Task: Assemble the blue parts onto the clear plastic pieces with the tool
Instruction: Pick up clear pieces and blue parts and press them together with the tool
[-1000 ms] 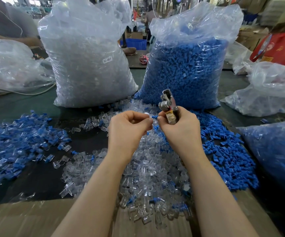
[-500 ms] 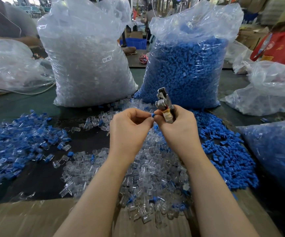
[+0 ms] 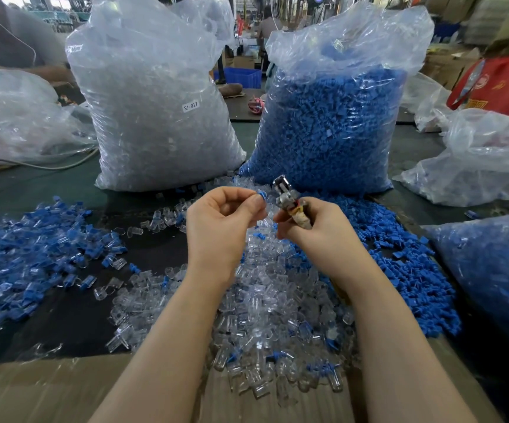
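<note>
My left hand [image 3: 221,221] pinches a clear plastic piece with a blue part [image 3: 261,196] on it between thumb and fingertips. My right hand [image 3: 314,227] grips a small metal tool [image 3: 286,196] with a taped handle, its head pointing up. A small gap separates the two hands. Below them lies a heap of loose clear pieces [image 3: 265,303]. A heap of loose blue parts [image 3: 399,270] spreads to the right. A pile of joined blue-and-clear pieces [image 3: 33,251] lies on the left.
A big bag of clear pieces [image 3: 158,117] and a big bag of blue parts [image 3: 329,126] stand behind the hands. More plastic bags sit at the far left [image 3: 18,123] and right [image 3: 485,166]. Cardboard [image 3: 49,392] covers the table's near edge.
My hands have drawn slightly apart. The left hand now holds the piece with the blue part away from the tool, and the tool has tilted a little.
</note>
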Motion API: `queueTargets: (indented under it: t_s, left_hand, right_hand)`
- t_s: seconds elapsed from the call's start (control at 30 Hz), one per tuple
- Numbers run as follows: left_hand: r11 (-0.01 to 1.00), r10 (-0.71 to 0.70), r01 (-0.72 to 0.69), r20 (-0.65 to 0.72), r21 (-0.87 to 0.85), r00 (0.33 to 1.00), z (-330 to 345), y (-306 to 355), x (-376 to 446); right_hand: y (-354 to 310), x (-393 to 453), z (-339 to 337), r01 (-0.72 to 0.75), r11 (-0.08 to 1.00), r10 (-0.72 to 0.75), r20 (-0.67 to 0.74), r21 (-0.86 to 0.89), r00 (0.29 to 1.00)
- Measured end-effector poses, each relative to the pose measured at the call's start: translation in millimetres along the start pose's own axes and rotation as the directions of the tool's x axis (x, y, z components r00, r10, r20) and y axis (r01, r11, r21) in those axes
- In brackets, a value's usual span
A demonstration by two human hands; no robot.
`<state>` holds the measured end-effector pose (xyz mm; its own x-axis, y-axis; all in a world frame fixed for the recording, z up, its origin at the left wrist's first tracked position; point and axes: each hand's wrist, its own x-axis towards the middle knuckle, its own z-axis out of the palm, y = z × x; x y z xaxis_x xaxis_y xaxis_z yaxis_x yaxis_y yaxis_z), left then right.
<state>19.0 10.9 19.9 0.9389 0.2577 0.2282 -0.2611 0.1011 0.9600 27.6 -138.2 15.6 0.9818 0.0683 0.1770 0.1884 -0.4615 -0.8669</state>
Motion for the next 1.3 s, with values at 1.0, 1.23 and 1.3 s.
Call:
queueTargets:
  t_s: [1.0,1.23,1.3]
  left_hand:
    - [0.999,0.053,-0.054,0.082,0.004,0.995,-3,-4,1]
    - [0.995,-0.095,0.096,0.048,-0.013,0.994,-12,-7,7]
    - [0.968,-0.198,0.183,-0.073,-0.173,0.978,-24,-5,14]
  right_hand:
    - [-4,-4,4,0.022,0.98,-0.009,0.065,-0.198,0.998]
    - [-1,-1,7,0.032,0.956,-0.013,0.069,-0.292,0.998]
    - [2,0,7,0.008,0.945,0.0,0.026,-0.328,1.0]
